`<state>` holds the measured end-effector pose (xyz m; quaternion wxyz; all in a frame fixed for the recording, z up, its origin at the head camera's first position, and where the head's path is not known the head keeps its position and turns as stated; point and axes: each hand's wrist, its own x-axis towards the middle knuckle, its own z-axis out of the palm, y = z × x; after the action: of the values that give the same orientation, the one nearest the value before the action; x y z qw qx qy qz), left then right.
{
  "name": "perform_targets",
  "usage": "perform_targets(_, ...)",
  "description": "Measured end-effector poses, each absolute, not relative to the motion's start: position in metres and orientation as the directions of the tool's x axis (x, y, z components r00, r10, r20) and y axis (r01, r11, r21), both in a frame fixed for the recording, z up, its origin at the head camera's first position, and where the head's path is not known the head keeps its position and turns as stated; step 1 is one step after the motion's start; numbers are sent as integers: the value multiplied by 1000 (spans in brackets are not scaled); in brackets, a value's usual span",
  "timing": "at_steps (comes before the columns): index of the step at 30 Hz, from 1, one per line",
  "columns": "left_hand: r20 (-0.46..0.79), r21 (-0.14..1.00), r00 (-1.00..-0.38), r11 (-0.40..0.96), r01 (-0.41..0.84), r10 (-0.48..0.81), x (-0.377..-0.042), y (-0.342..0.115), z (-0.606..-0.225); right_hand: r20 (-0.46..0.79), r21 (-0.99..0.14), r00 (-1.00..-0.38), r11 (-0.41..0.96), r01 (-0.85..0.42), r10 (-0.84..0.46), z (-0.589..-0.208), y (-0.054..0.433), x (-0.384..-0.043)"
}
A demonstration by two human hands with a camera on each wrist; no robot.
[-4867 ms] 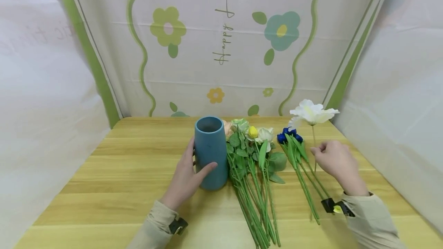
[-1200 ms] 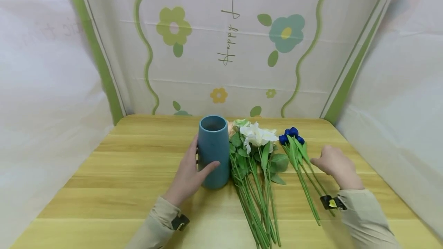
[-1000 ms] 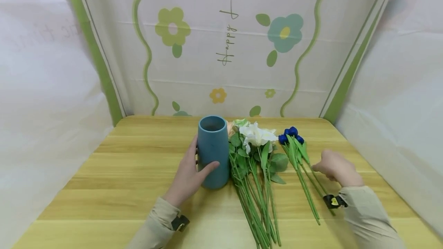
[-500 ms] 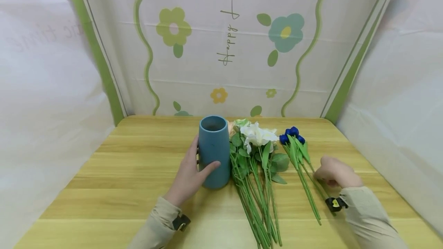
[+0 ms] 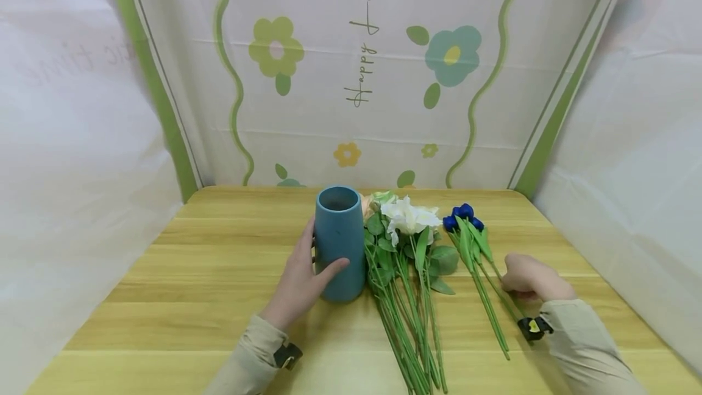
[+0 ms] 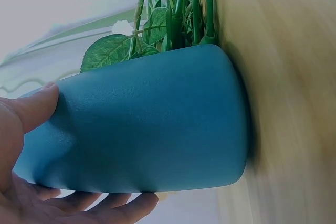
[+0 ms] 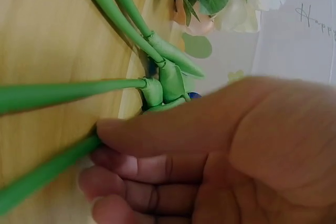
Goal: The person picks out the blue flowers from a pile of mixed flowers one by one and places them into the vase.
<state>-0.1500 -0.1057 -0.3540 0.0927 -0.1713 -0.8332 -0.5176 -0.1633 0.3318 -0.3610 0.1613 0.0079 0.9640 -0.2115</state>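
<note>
A teal vase (image 5: 341, 242) stands upright on the wooden table. My left hand (image 5: 298, 285) holds it from the left, thumb across its front and fingers along the far side, as the left wrist view shows. To the right lie several blue tulips (image 5: 463, 216) with green stems. My right hand (image 5: 534, 279) pinches one green tulip stem (image 7: 50, 171) between thumb and index finger, low over the table. Against the vase lies a bunch of flowers, with a white flower (image 5: 408, 217) on top and green stems (image 5: 408, 328) pointing toward me.
The wooden table (image 5: 192, 297) extends left of the vase. A printed cloth (image 5: 351, 66) hangs behind it, and white cloth sides (image 5: 647, 188) rise at left and right. Pale peach and green blooms (image 5: 384, 197) lie behind the vase's right side.
My right hand first held the white flower upright; that flower now lies on the bunch. The hand has since lowered to a tulip stem and pinches it. My left hand stays on the vase.
</note>
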Motion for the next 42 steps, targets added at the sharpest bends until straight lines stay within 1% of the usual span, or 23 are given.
perform_targets(4,327,832,-926,407,376,186,-150,-106,-354,-314,-423,-944,905,45,-100,-363,330,-164)
perform_targets(8,328,830,-926,410,377,187,-150,-106,-354,-294,-425,-950,904,34,-103,-367,331,-165)
perform_targets(16,336,829,-923,406,384,187,-149,-106,-354,-162,-364,-981,930,-42,-107,-368,332,-162)
perform_targets(19,345,826,-919,405,393,189,-149,-106,-355,-131,-384,-985,922,-57,-115,-364,330,-161)
perform_targets(25,349,821,-917,411,398,191,-149,-106,-355,-102,-459,-983,884,-89,-152,-358,326,-153)
perform_targets(30,350,826,-919,402,395,183,-149,-107,-355,-64,-484,-989,871,-88,-136,-349,324,-145)
perform_targets(36,344,833,-922,397,386,177,-150,-108,-355,27,-464,-995,880,-101,-100,-339,318,-138)
perform_targets(42,347,824,-917,402,399,197,-149,-107,-353,113,-453,-991,884,-120,-76,-330,307,-130)
